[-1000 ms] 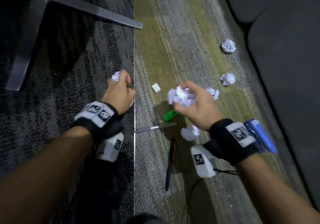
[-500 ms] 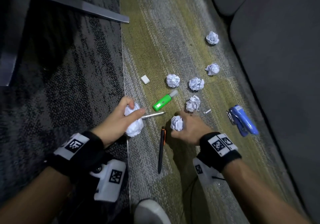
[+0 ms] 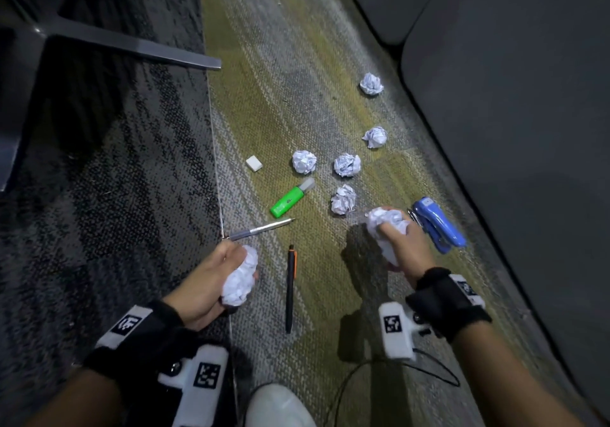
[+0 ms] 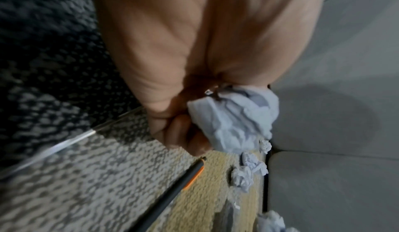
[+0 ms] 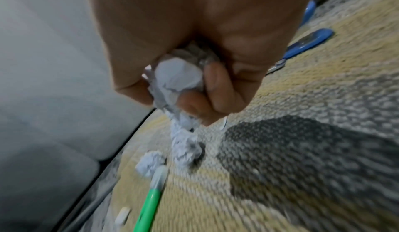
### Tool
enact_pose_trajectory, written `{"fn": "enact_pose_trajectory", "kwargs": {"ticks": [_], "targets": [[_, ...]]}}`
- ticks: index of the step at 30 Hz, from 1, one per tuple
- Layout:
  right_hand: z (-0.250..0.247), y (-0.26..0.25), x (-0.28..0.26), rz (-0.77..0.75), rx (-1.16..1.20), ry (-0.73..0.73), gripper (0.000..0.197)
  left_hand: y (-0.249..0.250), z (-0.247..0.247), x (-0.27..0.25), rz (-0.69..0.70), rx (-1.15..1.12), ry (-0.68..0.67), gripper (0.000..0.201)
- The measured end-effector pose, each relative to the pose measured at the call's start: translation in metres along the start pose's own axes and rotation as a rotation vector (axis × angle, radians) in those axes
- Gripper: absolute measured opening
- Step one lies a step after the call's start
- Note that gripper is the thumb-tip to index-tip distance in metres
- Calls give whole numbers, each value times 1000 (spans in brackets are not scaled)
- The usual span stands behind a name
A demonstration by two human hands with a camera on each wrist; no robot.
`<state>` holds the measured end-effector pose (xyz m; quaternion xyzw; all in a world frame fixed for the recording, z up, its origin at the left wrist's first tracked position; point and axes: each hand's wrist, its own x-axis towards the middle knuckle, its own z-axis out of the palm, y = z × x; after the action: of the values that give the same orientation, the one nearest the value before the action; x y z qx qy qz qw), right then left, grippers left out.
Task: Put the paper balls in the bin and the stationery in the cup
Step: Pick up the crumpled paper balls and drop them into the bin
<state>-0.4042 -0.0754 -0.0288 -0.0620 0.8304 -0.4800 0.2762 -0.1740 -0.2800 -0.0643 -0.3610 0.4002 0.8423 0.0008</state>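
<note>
Our left hand [image 3: 211, 281] is curled round a crumpled white paper ball [image 3: 240, 278], which bulges out past the fingers toward three o'clock; the left wrist view shows the same wad [image 4: 233, 121] pressed between palm and curled fingers. Our right hand [image 3: 404, 248] grips another crumpled white paper wad [image 3: 388, 225], with the paper poking out at the twelve o'clock end of the fist; from the right wrist we see the fingers [image 5: 218, 90] wrapped over it [image 5: 177, 80].

On the yellow-and-grey woven carpet [image 3: 297, 63], five loose paper balls lie at twelve to one o'clock from our hands. The nearest one [image 3: 343, 199] sits just at eleven o'clock of the right fist. Beyond it are two side by side [image 3: 304, 161] [image 3: 347, 165], then one [image 3: 375, 136] and the farthest [image 3: 371, 83] toward one o'clock.

A green highlighter with a clear cap [image 3: 290, 198] lies slanted between the hands' far side and the balls. A small white eraser [image 3: 254, 163] rests at eleven o'clock of it. A silver pen [image 3: 260, 229] lies just at twelve o'clock of the left hand, and a black pen with an orange clip [image 3: 290, 288] lies between our two hands. A blue stapler [image 3: 439, 225] sits just at two o'clock of the right hand. We see no bin or cup in these views.
</note>
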Motion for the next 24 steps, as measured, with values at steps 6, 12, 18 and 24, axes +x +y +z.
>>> {"fn": "enact_pose_trajectory", "kwargs": {"ticks": [6,12,18,24], "targets": [[-5,-9,26,205,297,-5,23,-10,4,4,-74,50,55,11],[-34,25,-42,209,494,23,19,-10,25,-1,-208,-51,21,20],[-119,18,-112,160,348,48,17,0,45,-21,-380,-123,-23,30],[-154,-23,-19,-161,-69,124,25,18,106,4,-115,165,167,15]]}}
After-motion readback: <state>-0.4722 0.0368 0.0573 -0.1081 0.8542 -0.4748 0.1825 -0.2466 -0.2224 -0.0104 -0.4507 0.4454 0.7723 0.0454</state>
